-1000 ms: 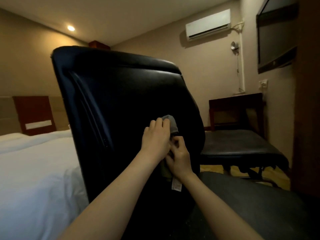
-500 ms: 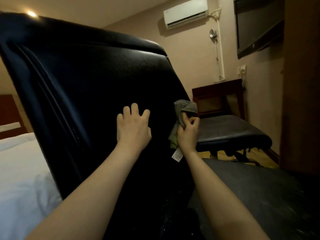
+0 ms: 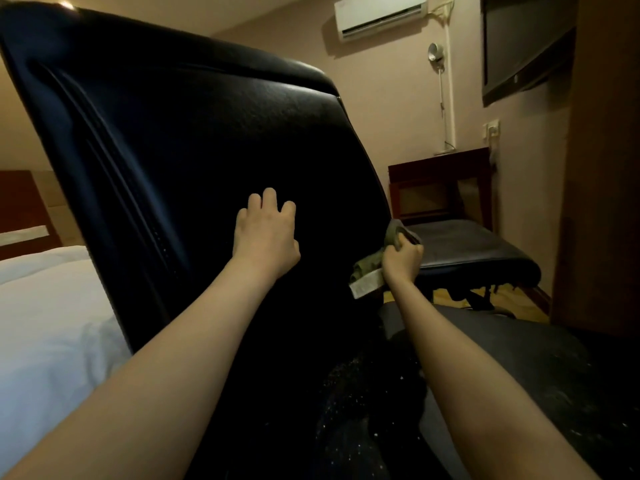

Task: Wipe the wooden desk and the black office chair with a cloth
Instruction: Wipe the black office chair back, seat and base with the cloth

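Looking through the head camera, I report to my colleague on the line: "The black office chair [image 3: 194,140] fills most of my view. Its backrest stands close in front, tilted, with a white bed [image 3: 45,323] to its left."

"Where are the hands?"

"The left hand [image 3: 265,237] lies flat on the backrest near its middle, with the fingers spread and relaxed, gripping nothing. The right hand [image 3: 401,259] is at the backrest's right edge, with its fingers curled round a grey-green cloth [image 3: 367,266]."

"How does the cloth sit?"

"It's bunched up. One part sticks out above the fist and another hangs below it, with a white label [image 3: 363,289] at the bottom. It's right beside the chair's edge, but I cannot tell whether it touches the leather."

"And the seat?"

"I see the seat [image 3: 519,375] at the lower right, under the right forearm. Pale specks are scattered over it and over the dark base of the backrest."

"Anything behind?"

"Past the right hand there's a low padded bench [image 3: 467,247] in front of a dark wooden table [image 3: 440,168] by the far wall. Above them hang an air conditioner [image 3: 381,13] and a wall lamp [image 3: 435,53] on a thin stem, and there's a television [image 3: 519,46] on the right. I cannot tell whether that table is the desk."
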Tool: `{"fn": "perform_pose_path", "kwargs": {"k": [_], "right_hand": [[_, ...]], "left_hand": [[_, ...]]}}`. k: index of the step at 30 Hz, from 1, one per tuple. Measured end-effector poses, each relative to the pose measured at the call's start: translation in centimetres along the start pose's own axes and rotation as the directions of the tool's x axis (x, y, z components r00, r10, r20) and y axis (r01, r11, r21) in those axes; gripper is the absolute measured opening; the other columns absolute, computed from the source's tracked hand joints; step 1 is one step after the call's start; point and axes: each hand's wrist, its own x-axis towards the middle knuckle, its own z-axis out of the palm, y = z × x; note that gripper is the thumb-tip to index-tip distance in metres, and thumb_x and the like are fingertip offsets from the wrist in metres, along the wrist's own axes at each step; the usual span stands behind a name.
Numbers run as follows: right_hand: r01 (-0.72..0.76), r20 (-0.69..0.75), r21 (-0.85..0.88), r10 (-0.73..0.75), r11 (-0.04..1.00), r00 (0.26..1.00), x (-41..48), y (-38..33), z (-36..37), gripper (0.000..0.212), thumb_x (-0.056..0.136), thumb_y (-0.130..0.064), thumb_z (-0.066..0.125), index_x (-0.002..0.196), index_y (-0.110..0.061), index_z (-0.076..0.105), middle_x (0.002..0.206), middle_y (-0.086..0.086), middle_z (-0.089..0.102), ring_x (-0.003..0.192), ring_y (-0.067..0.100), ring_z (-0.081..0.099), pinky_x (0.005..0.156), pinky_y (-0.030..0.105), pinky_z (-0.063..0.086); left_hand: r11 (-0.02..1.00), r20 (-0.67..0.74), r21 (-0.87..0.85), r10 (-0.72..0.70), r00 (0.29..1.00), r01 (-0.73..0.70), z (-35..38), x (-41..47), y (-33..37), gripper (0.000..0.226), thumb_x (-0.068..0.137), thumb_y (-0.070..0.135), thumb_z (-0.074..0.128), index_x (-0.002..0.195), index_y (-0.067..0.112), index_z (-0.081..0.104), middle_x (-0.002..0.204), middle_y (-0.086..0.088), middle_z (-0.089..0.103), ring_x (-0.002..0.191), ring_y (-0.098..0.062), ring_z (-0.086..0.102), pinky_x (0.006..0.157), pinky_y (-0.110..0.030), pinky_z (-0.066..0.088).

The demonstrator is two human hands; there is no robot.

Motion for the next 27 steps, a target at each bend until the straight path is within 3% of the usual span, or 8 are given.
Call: {"fn": "perform_pose_path", "kwargs": {"k": [4, 10, 16, 18, 20, 22, 24, 27], "right_hand": [[0.005, 0.11, -0.022, -0.002, 1.0, 0.994, -1.5, 0.4, 2.0, 0.046, 0.101, -0.009, 0.037, 0.146, -0.008, 0.03, 0.151, 0.015, 0.013, 0.123, 0.036, 0.045, 0.103, 0.032, 0.033], [-0.126, 0.212, 0.02, 0.119, 0.992, 0.97, -5.7, 3.1, 4.6, 0.037, 0.095, 0.0, 0.044, 0.131, 0.004, 0.048, 0.117, 0.016, 0.056, 0.1, 0.032, 0.055, 0.081, 0.028, 0.037], [-0.199, 0.333, 0.03, 0.178, 0.98, 0.926, -11.4, 4.6, 7.5, 0.033, 0.089, 0.001, 0.052, 0.121, 0.007, 0.056, 0.122, 0.02, 0.058, 0.117, 0.031, 0.053, 0.085, 0.025, 0.04], [-0.151, 0.428, -0.012, 0.141, 0.989, 0.893, -12.0, 5.1, 7.0, 0.033, 0.089, 0.004, 0.049, 0.121, 0.012, 0.055, 0.106, 0.023, 0.062, 0.094, 0.028, 0.058, 0.075, 0.024, 0.041], [-0.074, 0.547, -0.065, 0.098, 0.995, 0.831, -12.4, 5.5, 5.9, 0.034, 0.089, 0.01, 0.045, 0.122, 0.016, 0.053, 0.092, 0.02, 0.063, 0.071, 0.009, 0.048, 0.064, 0.019, 0.036], [0.003, 0.643, -0.129, 0.082, 0.992, 0.761, -11.9, 6.0, 5.2, 0.037, 0.088, 0.014, 0.043, 0.124, 0.011, 0.053, 0.095, 0.003, 0.063, 0.071, 0.0, 0.047, 0.067, 0.019, 0.04], [0.017, 0.637, -0.168, 0.095, 0.986, 0.765, -10.3, 6.6, 4.5, 0.035, 0.086, 0.015, 0.044, 0.119, 0.011, 0.058, 0.088, 0.001, 0.068, 0.078, 0.009, 0.059, 0.072, 0.023, 0.047], [-0.058, 0.541, -0.239, 0.183, 0.969, 0.821, -7.7, 5.9, 2.5, 0.019, 0.091, 0.006, 0.045, 0.092, 0.0, 0.063, 0.084, 0.02, 0.058, 0.081, 0.031, 0.055, 0.069, 0.035, 0.043]], "left_hand": [[1.0, -0.008, -0.014, 0.005, 1.0, -0.005, 0.2, -0.2, -0.3, 0.047, 0.09, 0.025, 0.05, 0.134, 0.01, 0.039, 0.13, -0.014, 0.035, 0.116, -0.03, 0.036, 0.094, -0.035, 0.036], [0.999, -0.046, -0.039, 0.002, 0.999, -0.003, 0.5, -0.7, -0.2, 0.051, 0.089, 0.024, 0.05, 0.136, 0.011, 0.036, 0.13, -0.015, 0.036, 0.116, -0.031, 0.037, 0.094, -0.036, 0.035], [0.999, -0.046, -0.042, -0.021, 0.999, 0.019, 0.6, -0.6, -0.3, 0.051, 0.086, 0.023, 0.052, 0.134, 0.01, 0.039, 0.126, -0.016, 0.038, 0.111, -0.033, 0.039, 0.091, -0.037, 0.036], [0.999, -0.046, -0.052, -0.011, 0.999, 0.009, 0.5, -0.5, -0.4, 0.051, 0.086, 0.023, 0.053, 0.133, 0.009, 0.04, 0.125, -0.017, 0.039, 0.111, -0.034, 0.039, 0.09, -0.038, 0.036], [0.998, -0.029, -0.067, -0.012, 0.999, 0.01, 0.3, -0.7, -0.2, 0.051, 0.086, 0.022, 0.054, 0.133, 0.008, 0.041, 0.125, -0.018, 0.039, 0.111, -0.034, 0.038, 0.09, -0.038, 0.036], [0.999, -0.02, -0.052, -0.01, 1.0, 0.009, 0.2, -0.8, 0.0, 0.049, 0.087, 0.021, 0.053, 0.133, 0.008, 0.041, 0.126, -0.018, 0.039, 0.113, -0.035, 0.038, 0.092, -0.039, 0.035], [1.0, -0.025, -0.007, -0.012, 1.0, 0.012, 0.3, -1.0, 0.4, 0.047, 0.087, 0.021, 0.051, 0.131, 0.009, 0.043, 0.128, -0.018, 0.038, 0.115, -0.035, 0.037, 0.094, -0.04, 0.034], [0.998, -0.032, 0.053, 0.016, 0.999, -0.014, 0.6, -1.2, 1.3, 0.045, 0.087, 0.025, 0.051, 0.129, 0.011, 0.044, 0.13, -0.016, 0.039, 0.117, -0.034, 0.038, 0.094, -0.04, 0.034]]}}
